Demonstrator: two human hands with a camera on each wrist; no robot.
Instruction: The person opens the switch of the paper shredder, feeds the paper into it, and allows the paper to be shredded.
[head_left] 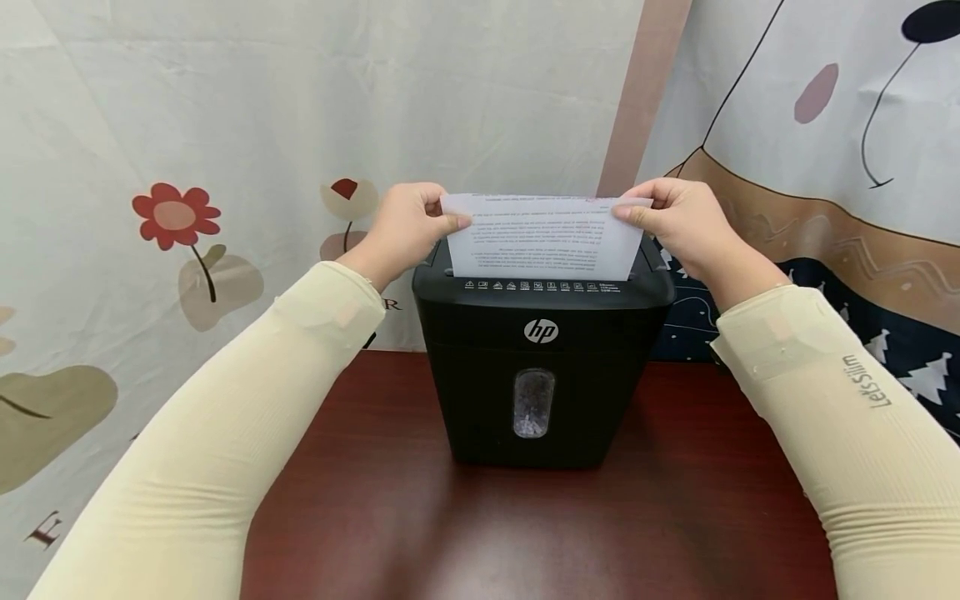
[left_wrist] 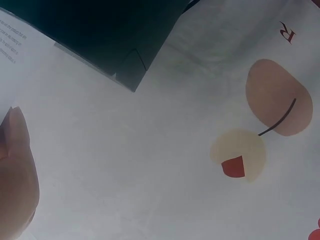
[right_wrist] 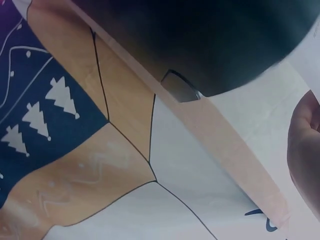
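Observation:
A printed sheet of paper (head_left: 543, 237) stands upright in the top slot of a black HP paper shredder (head_left: 480, 358). My left hand (head_left: 408, 221) pinches the sheet's upper left corner between thumb and fingers. At the upper right corner, my right hand (head_left: 686, 221) pinches it the same way. The sheet's lower end is hidden inside the slot. In the left wrist view, part of the left hand (left_wrist: 19, 175) shows at the edge beside the paper (left_wrist: 12, 55). The right wrist view catches the right hand (right_wrist: 305, 145) near the dark shredder body (right_wrist: 215, 40).
The shredder stands on a reddish-brown wooden table (head_left: 525, 533). Behind it hangs a pale curtain (head_left: 487, 92) with printed flowers, and a patterned part (head_left: 825, 192) lies to the right. Paper shreds show through the shredder's small front window (head_left: 533, 404).

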